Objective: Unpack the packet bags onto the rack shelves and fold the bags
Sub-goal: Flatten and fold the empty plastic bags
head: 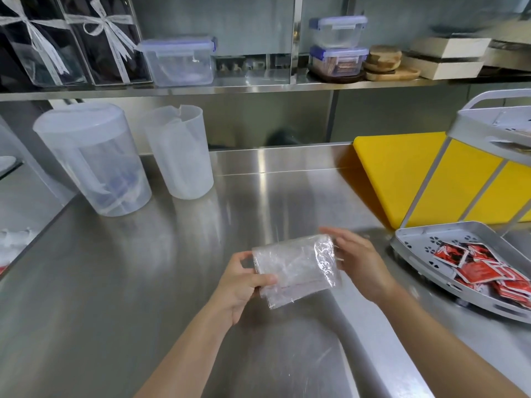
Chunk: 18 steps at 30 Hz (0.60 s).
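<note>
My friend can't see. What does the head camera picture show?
A left hand pinches a folded clear plastic bag above a steel counter while the right hand touches its edge. Red sachets lie in a grey perforated rack tray at right.

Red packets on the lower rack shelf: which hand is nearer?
Right. The right hand touches the right edge of the clear bag, on the side toward the red packets; the left hand grips the bag's left edge, farther away.
</note>
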{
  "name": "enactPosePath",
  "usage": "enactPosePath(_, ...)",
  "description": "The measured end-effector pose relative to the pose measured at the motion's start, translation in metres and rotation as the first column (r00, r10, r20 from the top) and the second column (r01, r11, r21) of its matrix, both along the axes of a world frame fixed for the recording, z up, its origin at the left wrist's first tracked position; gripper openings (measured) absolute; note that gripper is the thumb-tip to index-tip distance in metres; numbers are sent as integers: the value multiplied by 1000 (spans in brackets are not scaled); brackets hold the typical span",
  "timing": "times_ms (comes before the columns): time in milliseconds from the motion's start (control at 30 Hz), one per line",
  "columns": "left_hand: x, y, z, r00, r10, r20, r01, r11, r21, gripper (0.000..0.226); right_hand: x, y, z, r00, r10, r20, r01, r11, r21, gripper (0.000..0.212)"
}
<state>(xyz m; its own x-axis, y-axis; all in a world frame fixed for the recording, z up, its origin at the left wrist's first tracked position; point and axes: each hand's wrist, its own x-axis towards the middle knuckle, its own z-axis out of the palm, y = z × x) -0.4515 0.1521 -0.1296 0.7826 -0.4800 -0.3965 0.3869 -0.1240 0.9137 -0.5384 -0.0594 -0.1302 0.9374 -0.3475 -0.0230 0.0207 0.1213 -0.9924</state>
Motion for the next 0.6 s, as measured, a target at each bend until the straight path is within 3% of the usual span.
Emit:
enactPosePath(67, -1, 0, 0, 999, 45, 19, -45, 999, -9, 52, -5, 1, -4, 993, 98, -66, -89, 989, 118, 42)
enactPosePath(200, -5, -3, -1, 993, 88, 74, -86, 996, -22, 24, -16, 7, -14, 962, 177, -210, -183, 983, -9, 68)
enactPosePath(467, -33, -38, -10, 996, 8, 84, -5, 999, -37, 16, -64, -4, -20, 968, -159, -193, 134, 982, -134, 25)
enactPosePath(600, -63, -70, -11, 996, -23, 81, 27, 998, -57, 21, -106, -24, -20, 954, -246, -174, 220, 963, -156, 28)
